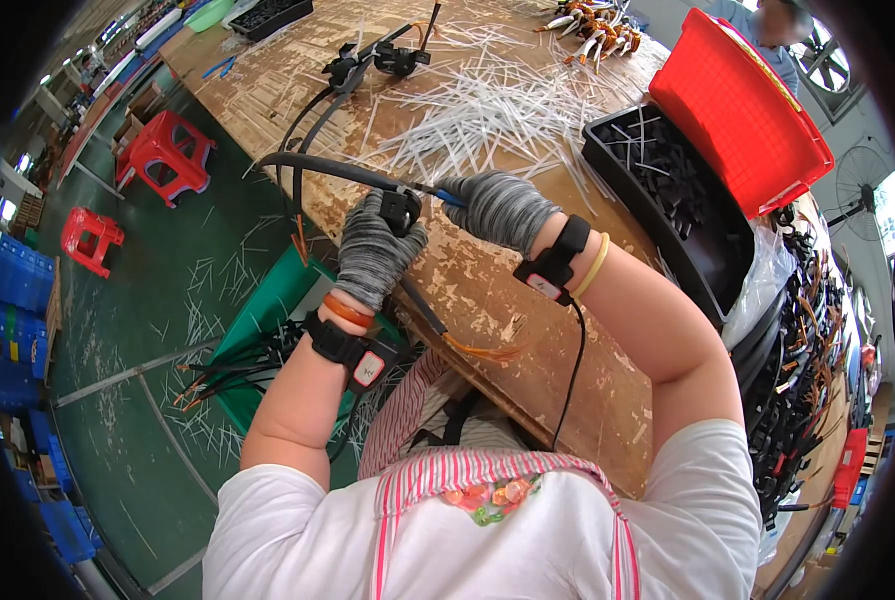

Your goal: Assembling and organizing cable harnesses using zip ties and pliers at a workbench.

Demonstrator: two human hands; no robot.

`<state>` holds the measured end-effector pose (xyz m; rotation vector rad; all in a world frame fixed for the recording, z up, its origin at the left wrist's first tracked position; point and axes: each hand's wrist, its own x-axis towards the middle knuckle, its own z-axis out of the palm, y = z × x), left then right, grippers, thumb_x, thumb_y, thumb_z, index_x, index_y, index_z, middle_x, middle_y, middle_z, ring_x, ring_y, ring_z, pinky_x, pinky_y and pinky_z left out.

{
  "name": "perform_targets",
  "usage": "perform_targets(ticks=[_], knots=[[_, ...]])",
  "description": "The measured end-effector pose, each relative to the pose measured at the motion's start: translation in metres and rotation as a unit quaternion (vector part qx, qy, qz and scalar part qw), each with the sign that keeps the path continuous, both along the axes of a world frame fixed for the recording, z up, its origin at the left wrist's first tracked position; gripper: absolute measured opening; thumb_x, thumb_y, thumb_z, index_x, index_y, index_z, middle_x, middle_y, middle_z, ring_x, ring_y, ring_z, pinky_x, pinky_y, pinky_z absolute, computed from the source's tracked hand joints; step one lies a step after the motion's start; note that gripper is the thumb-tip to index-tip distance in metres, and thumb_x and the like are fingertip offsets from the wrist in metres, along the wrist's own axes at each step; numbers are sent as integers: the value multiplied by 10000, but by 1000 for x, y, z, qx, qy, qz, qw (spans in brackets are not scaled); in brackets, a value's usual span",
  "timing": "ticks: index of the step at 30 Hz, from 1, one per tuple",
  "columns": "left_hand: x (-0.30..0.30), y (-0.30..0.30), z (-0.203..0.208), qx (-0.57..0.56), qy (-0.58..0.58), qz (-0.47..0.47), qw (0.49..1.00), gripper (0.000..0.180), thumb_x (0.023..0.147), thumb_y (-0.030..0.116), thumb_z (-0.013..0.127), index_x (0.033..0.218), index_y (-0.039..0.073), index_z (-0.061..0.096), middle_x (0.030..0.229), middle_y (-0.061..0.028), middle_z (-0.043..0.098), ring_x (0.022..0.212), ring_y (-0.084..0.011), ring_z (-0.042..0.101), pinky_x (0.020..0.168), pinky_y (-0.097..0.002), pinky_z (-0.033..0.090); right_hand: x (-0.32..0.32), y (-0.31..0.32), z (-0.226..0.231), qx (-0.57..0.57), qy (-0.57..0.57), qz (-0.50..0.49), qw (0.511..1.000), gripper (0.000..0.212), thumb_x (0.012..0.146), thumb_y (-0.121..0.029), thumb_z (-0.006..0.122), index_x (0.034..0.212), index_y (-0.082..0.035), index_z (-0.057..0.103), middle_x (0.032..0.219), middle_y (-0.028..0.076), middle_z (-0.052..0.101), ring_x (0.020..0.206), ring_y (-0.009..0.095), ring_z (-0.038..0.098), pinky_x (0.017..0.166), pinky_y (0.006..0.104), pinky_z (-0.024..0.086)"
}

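Note:
My left hand (373, 250), in a grey striped knit glove, is closed around a black wiring harness at a round black connector (401, 212). A thick black cable (323, 168) runs from there to the left and bends back across the table. Below the left hand, another cable end (423, 305) hangs out with bare orange wires (483, 350). My right hand (503, 210), gloved the same way, grips a blue-handled tool (450, 198). The tool's dark tip points at the cable beside the connector; its jaws are too small to make out.
White cable ties (498, 115) lie heaped across the worn wooden table (588, 370). A black tray (703, 250) of small black parts and a red crate (738, 100) stand at right. A green bin (258, 310) with cables is below left, near red stools (168, 155). One person (773, 40) is beyond.

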<state>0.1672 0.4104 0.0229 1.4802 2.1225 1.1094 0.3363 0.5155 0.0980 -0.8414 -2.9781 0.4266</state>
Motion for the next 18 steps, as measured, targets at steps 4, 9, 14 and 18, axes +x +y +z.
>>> perform_targets(ticks=[4,9,14,18], knots=[[5,-2,3,5,17,-6,1000,312,773,110,697,1042,23,563,891,-57,625,795,-152,595,744,-306,502,19,19,-9,-119,96,-103,983,295,858,-306,582,1057,-97,643,800,153,673,764,328,659,712,432,519],[1,1,-12,79,-33,-31,996,310,755,144,704,1013,32,572,859,-72,624,787,-211,604,737,-353,496,28,40,-38,136,-60,-119,982,383,801,-345,657,1102,-109,666,858,164,687,839,327,663,720,457,511],[-5,3,-24,153,-112,-126,974,228,799,-27,617,971,102,537,847,39,527,754,-86,504,717,-241,439,29,42,-67,188,-68,-127,972,281,827,-205,523,966,-105,746,967,155,705,908,324,649,737,545,490],[-6,5,-29,145,-92,-93,981,286,852,41,653,1118,75,556,949,18,584,854,-110,554,813,-265,458,41,42,-86,358,169,-68,916,379,821,-220,544,1131,-54,686,1228,177,621,1159,344,560,975,529,414]])
